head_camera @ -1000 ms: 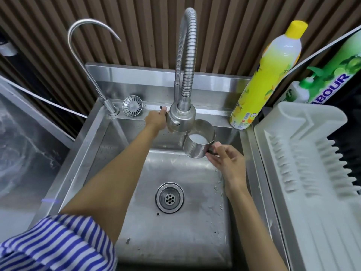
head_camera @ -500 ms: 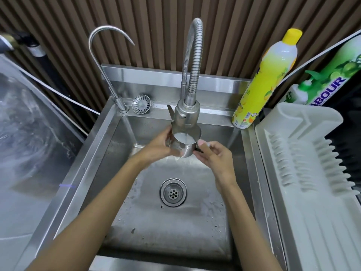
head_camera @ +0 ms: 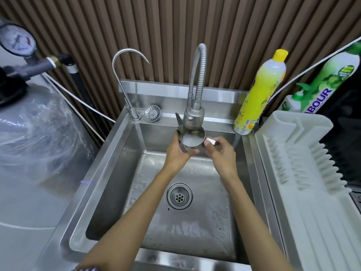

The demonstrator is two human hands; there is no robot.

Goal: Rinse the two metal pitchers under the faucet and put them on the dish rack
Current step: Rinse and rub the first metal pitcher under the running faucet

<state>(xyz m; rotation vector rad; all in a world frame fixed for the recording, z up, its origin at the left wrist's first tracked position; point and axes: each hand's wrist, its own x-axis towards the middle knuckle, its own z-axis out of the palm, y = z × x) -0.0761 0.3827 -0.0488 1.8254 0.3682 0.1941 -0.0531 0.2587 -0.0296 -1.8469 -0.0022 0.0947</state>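
Left grip: the left hand is wrapped around the body of the metal pitcher, fingers closed on its near wall.
Right grip: the right hand is pinched shut on the pitcher's handle (thumb and fingertips, from what I can see).
Pitcher: upright, mouth open to the top, held directly under the faucet head and touching or nearly touching it; I cannot tell which.
Sink: the pitcher hangs over its far half, below the faucet; the drain lies nearer to me than the faucet.
Dish rack: white, right of the faucet, beyond the sink's right rim.
Soap bottle: yellow, standing on the sink ledge just right of the faucet.
Small curved tap: left of the faucet, with a round strainer between the two.
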